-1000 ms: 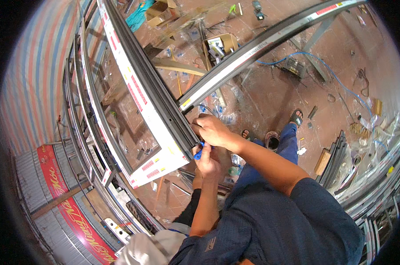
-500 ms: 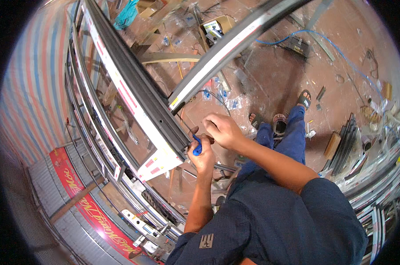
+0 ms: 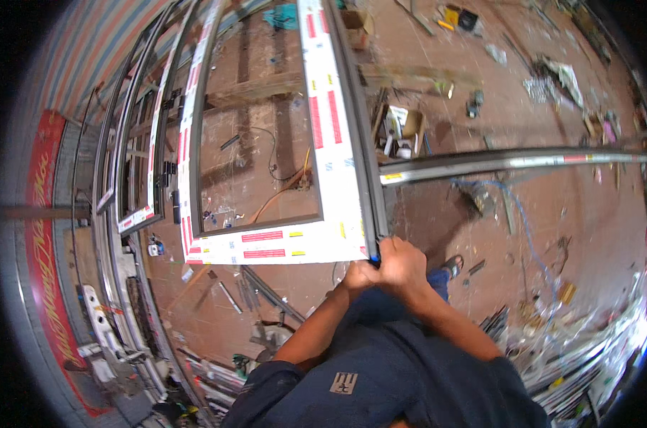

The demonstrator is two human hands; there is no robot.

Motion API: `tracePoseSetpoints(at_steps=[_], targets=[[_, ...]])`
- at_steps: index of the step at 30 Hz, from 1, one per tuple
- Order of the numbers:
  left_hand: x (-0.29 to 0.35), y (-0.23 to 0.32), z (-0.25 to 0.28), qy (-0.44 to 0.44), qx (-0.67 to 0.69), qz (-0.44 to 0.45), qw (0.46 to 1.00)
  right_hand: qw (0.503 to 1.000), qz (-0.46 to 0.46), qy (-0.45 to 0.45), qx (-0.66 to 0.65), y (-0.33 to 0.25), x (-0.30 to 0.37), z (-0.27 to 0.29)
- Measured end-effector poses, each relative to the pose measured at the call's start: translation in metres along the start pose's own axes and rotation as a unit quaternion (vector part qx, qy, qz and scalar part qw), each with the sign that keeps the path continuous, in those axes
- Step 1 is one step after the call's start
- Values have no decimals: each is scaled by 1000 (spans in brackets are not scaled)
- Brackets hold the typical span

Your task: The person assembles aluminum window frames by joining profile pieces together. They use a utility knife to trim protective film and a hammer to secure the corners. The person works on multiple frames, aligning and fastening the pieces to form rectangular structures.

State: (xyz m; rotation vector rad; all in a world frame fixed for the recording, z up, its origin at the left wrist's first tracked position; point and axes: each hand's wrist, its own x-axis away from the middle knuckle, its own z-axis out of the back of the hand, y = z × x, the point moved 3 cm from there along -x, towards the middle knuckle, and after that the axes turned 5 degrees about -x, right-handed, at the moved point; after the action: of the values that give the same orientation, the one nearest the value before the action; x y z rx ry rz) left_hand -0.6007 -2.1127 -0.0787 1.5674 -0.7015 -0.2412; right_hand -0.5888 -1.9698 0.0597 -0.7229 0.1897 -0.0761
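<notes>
floor (image 3: 587, 214) below, my left hand (image 3: 359, 277) and right hand (image 3: 403, 264) met at the white frame's (image 3: 348, 182) near-right corner, grips too hidden to tell; steady pressure seemed best.

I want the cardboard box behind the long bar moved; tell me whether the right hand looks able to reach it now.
Probably not: the box sits well ahead, and in this view the long bar crosses between it and the right hand.
</notes>
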Motion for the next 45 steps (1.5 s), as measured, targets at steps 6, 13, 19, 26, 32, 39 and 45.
tracePoseSetpoints(at_steps=[6, 13, 19, 26, 32, 39, 45], targets=[[-14, 21, 14, -59, 177, 156, 970, 996, -81, -21, 45, 7, 5, -16], [-15, 23, 30, -174, 81, 145, 971, 989, -102, -103, -17, 1, -5, -6], [-6, 21, 31, -208, -40, 118, 970, 989, -46, -136, -29, 28, 0, -26], [-27, 30, 12, -90, -421, -9, 903, 907, -129, -67, -396, 65, 13, -29], [-1, 97, -1, -49, -461, 139, 875, 846, -139, -62, -512, 85, 22, -74], [-1, 105, -2, -72, -386, 58, 918, 883, -156, -51, -439, 69, 24, -58], [40, 39, -22, -158, -131, 131, 970, 880, -134, -71, -451, 71, 100, -29]])
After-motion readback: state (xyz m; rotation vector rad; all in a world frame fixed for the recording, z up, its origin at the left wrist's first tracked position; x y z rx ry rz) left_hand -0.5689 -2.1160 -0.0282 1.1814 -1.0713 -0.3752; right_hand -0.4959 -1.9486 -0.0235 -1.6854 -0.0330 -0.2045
